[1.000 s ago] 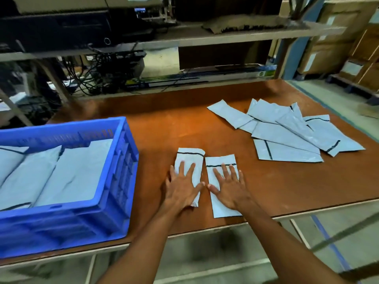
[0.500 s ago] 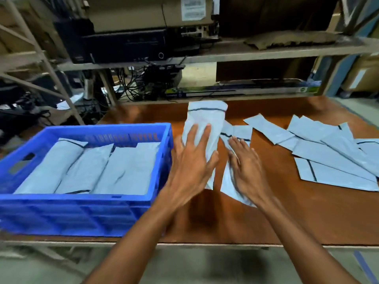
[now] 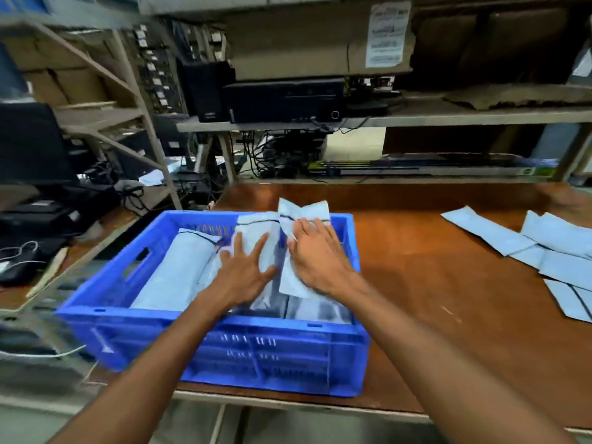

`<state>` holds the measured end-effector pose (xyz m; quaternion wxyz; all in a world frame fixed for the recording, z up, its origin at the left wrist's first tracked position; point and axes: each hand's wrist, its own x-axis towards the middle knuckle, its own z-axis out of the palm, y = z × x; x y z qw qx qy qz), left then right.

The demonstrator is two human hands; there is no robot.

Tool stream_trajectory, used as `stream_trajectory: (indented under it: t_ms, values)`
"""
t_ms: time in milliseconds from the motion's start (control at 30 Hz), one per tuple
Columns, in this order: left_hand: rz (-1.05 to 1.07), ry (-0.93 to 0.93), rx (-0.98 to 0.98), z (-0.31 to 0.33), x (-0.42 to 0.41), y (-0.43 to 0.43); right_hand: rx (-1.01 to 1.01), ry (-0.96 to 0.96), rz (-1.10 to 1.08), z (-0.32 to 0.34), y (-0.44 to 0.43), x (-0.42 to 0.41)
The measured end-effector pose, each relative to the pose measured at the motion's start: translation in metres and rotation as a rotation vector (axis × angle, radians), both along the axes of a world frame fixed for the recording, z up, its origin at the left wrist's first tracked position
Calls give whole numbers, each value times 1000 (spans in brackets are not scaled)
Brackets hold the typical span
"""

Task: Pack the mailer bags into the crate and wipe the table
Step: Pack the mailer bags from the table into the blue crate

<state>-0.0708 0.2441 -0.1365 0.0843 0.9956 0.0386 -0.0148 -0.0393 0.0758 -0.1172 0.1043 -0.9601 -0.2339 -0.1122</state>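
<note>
Blue plastic crate [image 3: 205, 344] sits near-left on brown wooden table [image 3: 432, 283]; left hand [image 3: 243, 274], fingers spread, lies flat on pale grey plastic mailer bag [image 3: 256, 232] in crate; right hand [image 3: 320, 254], fingers straight, presses second mailer bag [image 3: 304, 213] just right; loose mailer bags [image 3: 544, 248] lie far right.
</note>
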Motion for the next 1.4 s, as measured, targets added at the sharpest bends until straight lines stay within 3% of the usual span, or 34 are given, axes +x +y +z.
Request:
stream_trajectory:
  t_ms: [100,167,333,433,567,700,833,1100,1233,1400]
  values:
    - [-121,378,-45,-17,7,2,-263,561,-159,-42,2,3]
    - [-189,448,28,-21,7,1,-342,668,-188,-53,0,4]
    - [-265,419,124,-19,5,3,-350,644,-156,-46,-1,2]
    - [-162,288,-8,-17,9,2,-317,582,-110,-35,-3,7]
    - [-200,-98,-169,3,20,-24,122,279,3,9,-35,9]
    - [-335,-360,-301,24,36,-99,331,67,-160,29,-114,23]
    - [-443,-278,-338,7,41,-236,350,148,-380,-4,-237,30]
    - [-546,145,-310,-61,85,-453,313,353,-717,-98,-483,30]
    - [-529,150,-265,-80,151,-524,296,288,-739,-126,-571,65]
    - [-540,70,-201,-109,225,-578,10,332,-748,-154,-623,108]
